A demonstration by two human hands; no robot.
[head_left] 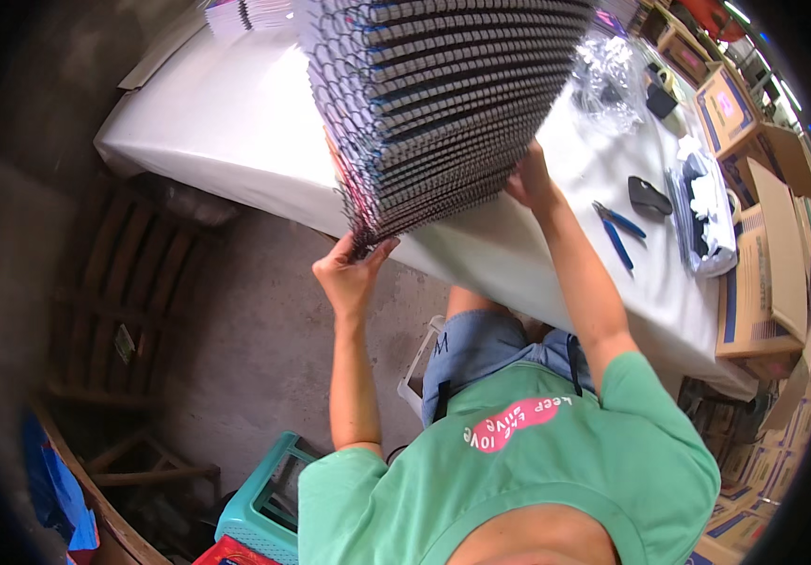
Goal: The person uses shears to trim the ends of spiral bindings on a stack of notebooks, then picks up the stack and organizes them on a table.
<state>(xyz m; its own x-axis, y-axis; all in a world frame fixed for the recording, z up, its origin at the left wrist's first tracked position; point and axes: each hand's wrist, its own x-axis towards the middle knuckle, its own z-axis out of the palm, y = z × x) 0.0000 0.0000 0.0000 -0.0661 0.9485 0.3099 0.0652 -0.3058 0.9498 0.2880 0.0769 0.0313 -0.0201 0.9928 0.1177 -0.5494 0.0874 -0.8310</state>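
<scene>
At upper center, the left hand (354,271) pinches the lowest corner of a spiral-bound stack (462,104); the right hand (528,181) has an unreadable grip; the load, probably heavy and slide-prone, favors underside holds.

The head-worn fisheye camera looks steeply down from close above the green shirt (603,461), facing forward over the left hand (354,271) and right hand (529,181) to the white-covered surface (208,122); its wide view takes in the floor (259,301) at left and bends straight edges.

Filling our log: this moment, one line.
left hand: touching wire-bound stack; right hand: at its right edge; blue pliers: on table
</scene>
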